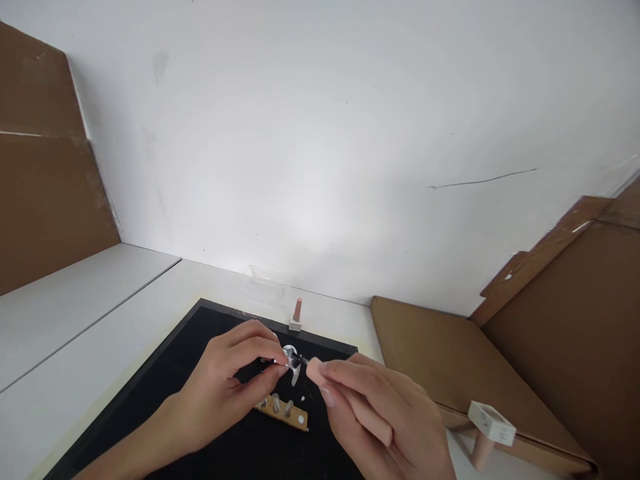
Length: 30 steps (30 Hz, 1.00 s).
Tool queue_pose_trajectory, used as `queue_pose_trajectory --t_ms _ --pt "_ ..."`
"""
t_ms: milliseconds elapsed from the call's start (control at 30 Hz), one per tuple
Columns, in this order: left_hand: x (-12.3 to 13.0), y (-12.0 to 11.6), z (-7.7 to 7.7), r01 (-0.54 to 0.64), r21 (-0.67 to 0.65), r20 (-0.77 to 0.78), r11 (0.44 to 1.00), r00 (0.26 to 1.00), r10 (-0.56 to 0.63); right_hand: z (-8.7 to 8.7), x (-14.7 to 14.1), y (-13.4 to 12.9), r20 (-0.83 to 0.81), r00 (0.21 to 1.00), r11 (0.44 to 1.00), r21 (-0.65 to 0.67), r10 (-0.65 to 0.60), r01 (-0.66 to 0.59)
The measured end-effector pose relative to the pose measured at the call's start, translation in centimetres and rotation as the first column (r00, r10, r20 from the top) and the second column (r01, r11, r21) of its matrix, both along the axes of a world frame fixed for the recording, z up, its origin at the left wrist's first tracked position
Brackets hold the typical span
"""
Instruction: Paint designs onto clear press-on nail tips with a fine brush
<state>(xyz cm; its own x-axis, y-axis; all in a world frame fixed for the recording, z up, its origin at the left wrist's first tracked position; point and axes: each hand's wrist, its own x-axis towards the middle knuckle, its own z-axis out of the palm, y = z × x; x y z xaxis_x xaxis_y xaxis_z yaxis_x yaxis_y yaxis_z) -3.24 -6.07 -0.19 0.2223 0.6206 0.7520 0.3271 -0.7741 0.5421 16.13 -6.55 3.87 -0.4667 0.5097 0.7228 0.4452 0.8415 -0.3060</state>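
Note:
My right hand (385,417) is closed around the pink handle of a nail polish brush (356,408), whose dark bristles point left. The bristle tip meets or nearly meets a small shiny, silvery-white piece (290,351) pinched between my left thumb and forefinger. My left hand (240,380) hides part of that piece, and its exact kind is unclear. Just below the fingers lies a yellow-brown strip stand (295,417) with several clear pegs on top. A white smear (295,377) and a small white speck (303,399) show on the black mat (165,400).
A small white square bottle with a pink cap (295,325) stands at the mat's back edge. A similar white block-shaped bottle (493,423), pink cap downward, is at the right by a flat cardboard box (450,367). Cardboard panels flank both sides, with a white wall behind.

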Motion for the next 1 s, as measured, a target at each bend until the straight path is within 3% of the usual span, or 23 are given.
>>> queue_pose_trajectory --t_ms 633,1000 --pt "0.1 0.2 0.8 -0.037 -0.02 0.056 0.999 0.998 0.038 1.8 -0.1 -0.4 0.043 0.99 0.988 -0.081 0.132 -0.128" --pt "-0.3 -0.3 0.4 0.005 0.009 0.025 1.0 1.0 -0.005 1.2 -0.3 -0.1 -0.031 0.999 0.997 -0.081 0.014 -0.017"
